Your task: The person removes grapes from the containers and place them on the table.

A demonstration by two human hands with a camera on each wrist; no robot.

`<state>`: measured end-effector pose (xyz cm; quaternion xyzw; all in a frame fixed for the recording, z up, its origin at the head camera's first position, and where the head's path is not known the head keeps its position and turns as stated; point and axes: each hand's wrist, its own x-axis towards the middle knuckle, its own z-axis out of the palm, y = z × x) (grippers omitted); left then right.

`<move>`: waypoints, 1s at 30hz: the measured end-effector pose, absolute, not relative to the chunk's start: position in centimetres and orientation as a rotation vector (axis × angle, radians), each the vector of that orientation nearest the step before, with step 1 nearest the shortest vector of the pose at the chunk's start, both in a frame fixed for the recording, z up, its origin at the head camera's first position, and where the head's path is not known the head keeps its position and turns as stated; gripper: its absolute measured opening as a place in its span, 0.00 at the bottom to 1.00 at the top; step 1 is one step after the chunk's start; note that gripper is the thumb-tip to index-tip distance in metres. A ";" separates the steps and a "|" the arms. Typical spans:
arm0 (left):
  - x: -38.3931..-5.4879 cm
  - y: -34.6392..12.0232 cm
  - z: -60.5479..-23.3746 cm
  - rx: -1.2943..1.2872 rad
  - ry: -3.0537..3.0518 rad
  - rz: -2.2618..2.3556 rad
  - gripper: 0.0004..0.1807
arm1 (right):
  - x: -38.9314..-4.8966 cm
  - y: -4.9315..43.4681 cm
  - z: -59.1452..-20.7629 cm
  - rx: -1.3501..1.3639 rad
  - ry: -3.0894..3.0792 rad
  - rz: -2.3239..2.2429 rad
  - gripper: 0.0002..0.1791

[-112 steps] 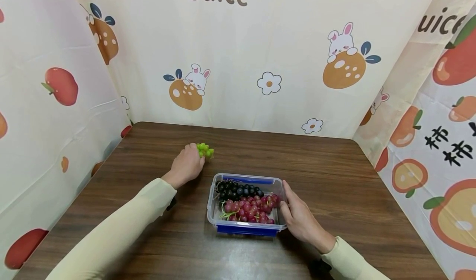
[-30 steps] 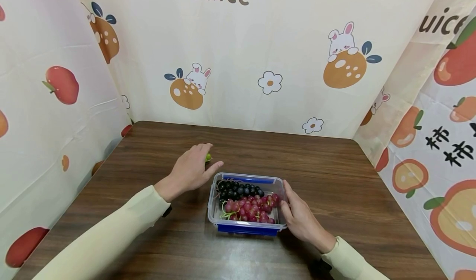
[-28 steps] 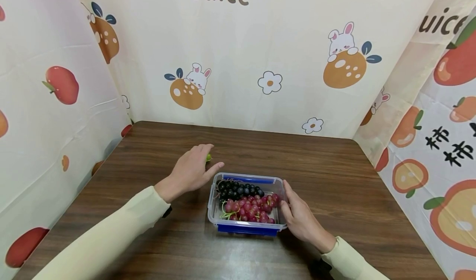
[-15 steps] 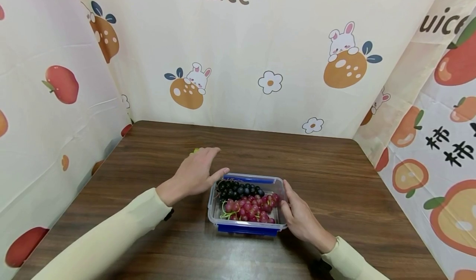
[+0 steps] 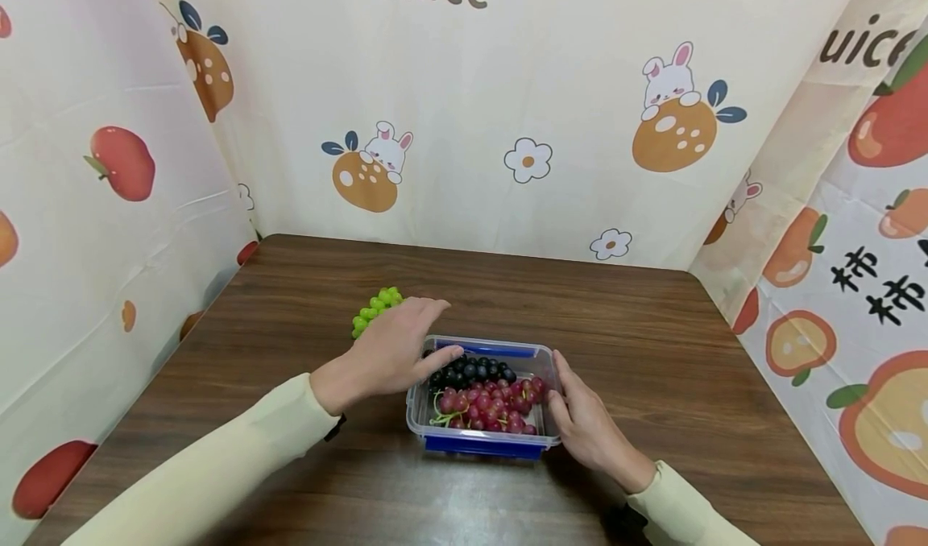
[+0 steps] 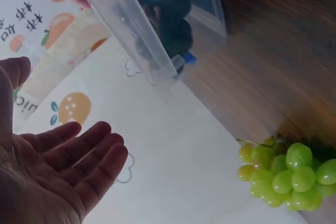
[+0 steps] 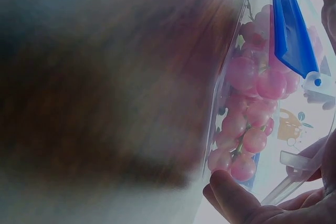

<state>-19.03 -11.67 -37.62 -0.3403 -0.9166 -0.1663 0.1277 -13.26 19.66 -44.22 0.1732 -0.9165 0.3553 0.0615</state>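
My left hand (image 5: 395, 349) is held with its fingers apart and nothing in its grasp, its thumb overlapping the left end of a clear plastic food container (image 5: 484, 444). Just behind it, on the table, lies a bunch of green grapes (image 5: 373, 311); the left wrist view shows these green grapes (image 6: 294, 177) apart from the fingers. Dark grapes (image 5: 478, 369) fill the far side of the container, and red grapes (image 5: 493, 407) the near side. At the container's right end, my right hand (image 5: 590, 425) grips the wall, with the thumb by the rim.
Blue locking flaps (image 5: 482, 448) hang along the container's long sides. The brown wooden table (image 5: 616, 320) spreads around it. Fruit-printed curtains (image 5: 464, 79) stand along the table's back and sides.
My left hand has left the green grapes and moved right and nearer, toward the container. The bunch, mostly covered before, now shows on the table. My right hand and the container stay put.
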 end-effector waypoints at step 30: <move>-17.2 -7.9 -36.7 -1.545 -2.734 -0.365 0.27 | -13.3 19.7 -44.2 0.536 -2.758 1.098 0.35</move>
